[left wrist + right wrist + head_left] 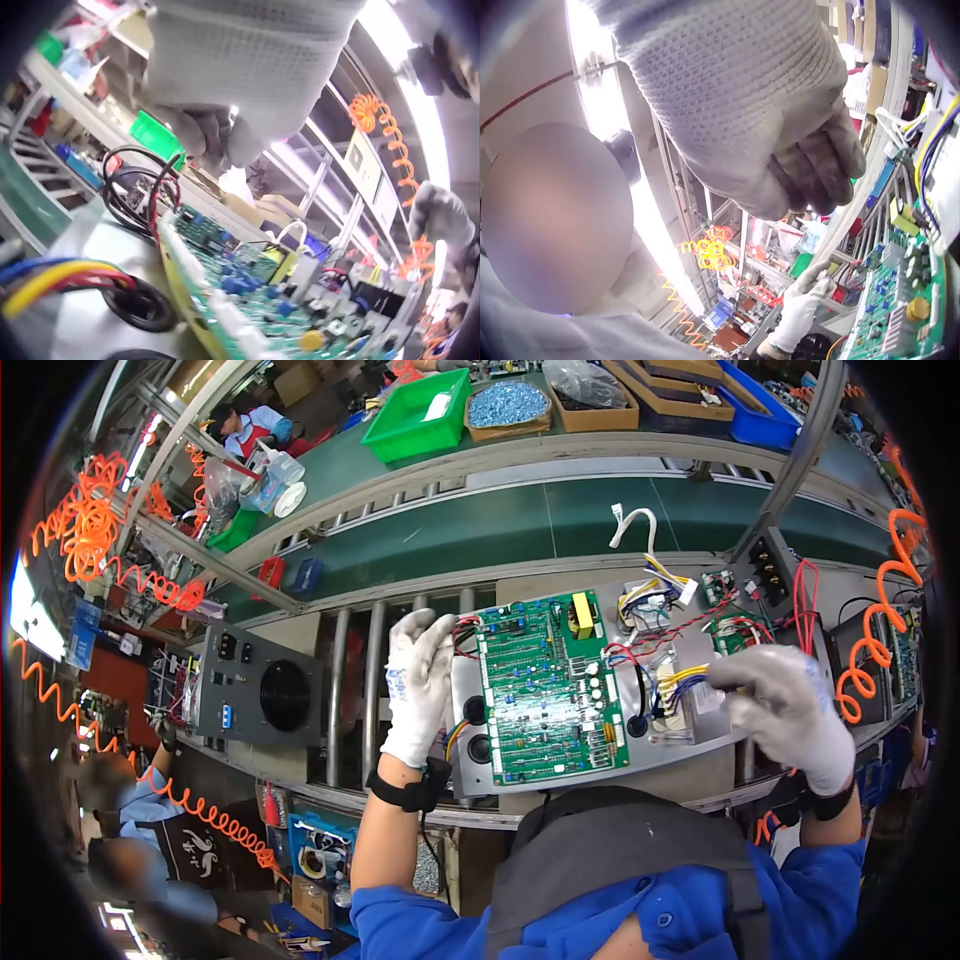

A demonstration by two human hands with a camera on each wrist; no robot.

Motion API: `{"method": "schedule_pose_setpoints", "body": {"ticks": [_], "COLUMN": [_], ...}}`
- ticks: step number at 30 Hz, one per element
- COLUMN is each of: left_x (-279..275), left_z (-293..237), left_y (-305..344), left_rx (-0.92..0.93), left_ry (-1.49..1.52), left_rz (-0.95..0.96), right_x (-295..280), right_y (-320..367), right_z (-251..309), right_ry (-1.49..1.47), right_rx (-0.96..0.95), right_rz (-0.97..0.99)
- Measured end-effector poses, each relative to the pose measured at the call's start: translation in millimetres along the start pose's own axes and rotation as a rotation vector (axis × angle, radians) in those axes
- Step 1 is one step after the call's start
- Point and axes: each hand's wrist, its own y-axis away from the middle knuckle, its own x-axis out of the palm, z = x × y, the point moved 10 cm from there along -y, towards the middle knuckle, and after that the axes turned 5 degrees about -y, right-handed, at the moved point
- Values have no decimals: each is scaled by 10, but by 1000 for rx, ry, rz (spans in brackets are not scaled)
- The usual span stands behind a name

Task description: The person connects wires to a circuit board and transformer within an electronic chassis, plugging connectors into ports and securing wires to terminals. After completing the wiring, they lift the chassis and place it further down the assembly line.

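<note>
On my screens the biggest thing is the green conveyor belt (450,530), which runs across the far side of the bench. On the rollers to the left stands a grey cabinet (262,685) with a round fan grille on its face. In front of me, just beside that cabinet, lies a metal chassis (655,748), and the green circuit board (550,685) lies flat on top of it, in the middle of the head view, between my two hands.

My left hand (418,680) wears a white glove. Its fingers are straight and point away from me, and it rests against the left edge of the chassis, just beside the board. It grips nothing. The fingertips are near the red and black wires (465,635), which loop out at the upper left corner of the board.

My right hand (790,710), also gloved, is at the right side of the chassis, well apart from the left one. Its fingers are curled, and they pinch the wire bundle (682,680) of yellow and blue leads that comes from the right edge of the board. In the right wrist view the bent fingers hide the exact place of contact.

A small yellow part (582,612) stands on the far end of the board.
</note>
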Motion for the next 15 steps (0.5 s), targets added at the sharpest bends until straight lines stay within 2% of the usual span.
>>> {"method": "schedule_pose_setpoints", "body": {"ticks": [2, 3, 4, 6, 7, 8, 10, 11, 12, 14, 15], "left_x": [293, 413, 547, 690, 681, 720, 692, 719, 758, 770, 793], "left_z": [170, 132, 101, 223, 313, 498, 544, 619, 649, 509, 487], "left_y": [62, 115, 181, 311, 323, 356, 143, 92, 103, -80, -100], "left_rx": [-465, -665, -718, -859, -922, -900, -671, -567, -573, -274, -356], "left_ry": [476, 718, 946, 879, 717, 570, 206, 75, 58, -262, -285], "left_rz": [292, 377, 448, 645, 674, 727, 828, 838, 847, 794, 828], "right_x": [-202, -319, -432, -740, -881, -992, -1258, -1336, -1356, -1486, -1517], "right_y": [76, 120, 177, 355, 449, 560, 852, 963, 1003, 1251, 1375], "right_z": [-117, -122, -133, -254, -340, -474, -683, -828, -918, -1132, -1286], "right_ry": [17, 26, 36, 42, 25, 7, 113, 236, 355, 124, 272], "right_rx": [70, 108, 146, 248, 316, 384, 348, 381, 409, 449, 536], "right_rz": [-95, -144, -195, -294, -329, -361, -507, -456, -403, -660, -556]}}
